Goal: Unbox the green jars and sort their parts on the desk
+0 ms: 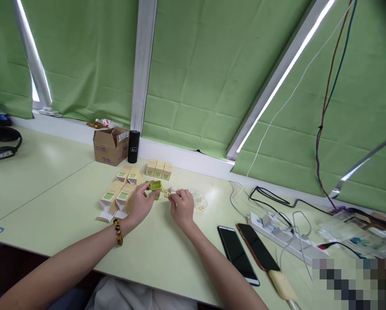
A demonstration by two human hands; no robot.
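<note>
Over the middle of the table, my left hand (141, 204) is closed on a small green open container (155, 185), tilted so its hollow shows. Another green piece (157, 195) sits just beneath it. My right hand (182, 210) is pinched at the fingertips, close to some tiny yellowish pieces (166, 193); what it holds is too small to make out. Right beside that hand stand several small clear cups (200, 202), one with something yellow inside. To the left of my left hand lie opened cardboard boxes (123, 196) with green labels.
Three small closed boxes (159, 169) stand in a row behind my hands. Farther back are a brown carton (110, 146) and a black tumbler (134, 147). Two phones (238, 255) (258, 246) and a power strip (285, 237) with tangled cables lie at right.
</note>
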